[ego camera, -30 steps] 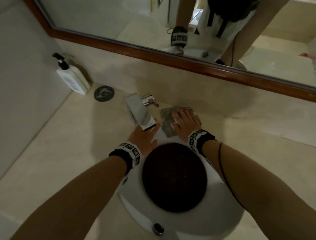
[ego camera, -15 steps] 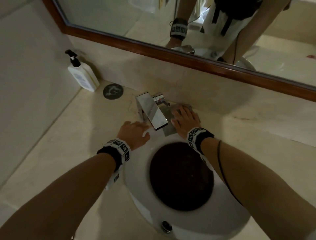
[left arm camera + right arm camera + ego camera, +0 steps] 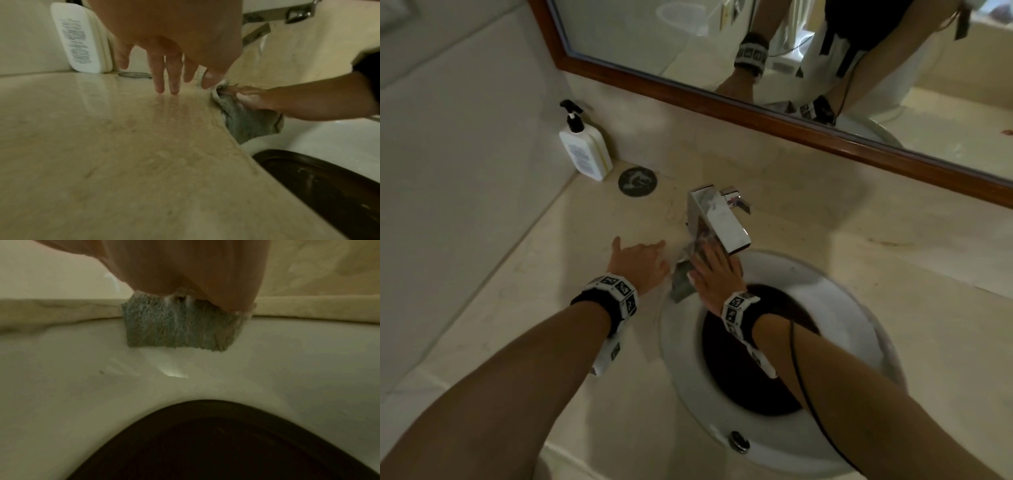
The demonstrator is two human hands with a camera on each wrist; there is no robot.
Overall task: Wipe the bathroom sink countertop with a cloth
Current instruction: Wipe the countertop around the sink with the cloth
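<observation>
A grey cloth [image 3: 683, 286] [image 3: 249, 125] [image 3: 179, 326] lies over the back left edge of the white sink rim [image 3: 852, 298], where it meets the beige countertop [image 3: 524, 308]. My right hand [image 3: 714, 272] [image 3: 273, 100] presses flat on the cloth under the chrome faucet spout [image 3: 719, 219]. To the left of the cloth, my left hand [image 3: 642, 262] [image 3: 172, 68] rests open on the countertop, its straight fingers [image 3: 159, 76] touching the stone. In the right wrist view my palm [image 3: 191, 267] covers the cloth's upper part.
A white pump bottle [image 3: 585, 147] [image 3: 80, 37] stands in the back left corner against the wall. Next to it lies a round dark disc [image 3: 637, 181]. A wood-framed mirror [image 3: 774, 113] runs along the back. The dark sink bowl [image 3: 756, 356] opens below my right wrist.
My right hand has slid the cloth leftward, from behind the faucet's right side to its left under the spout. My left hand has moved left off the sink rim onto the countertop.
</observation>
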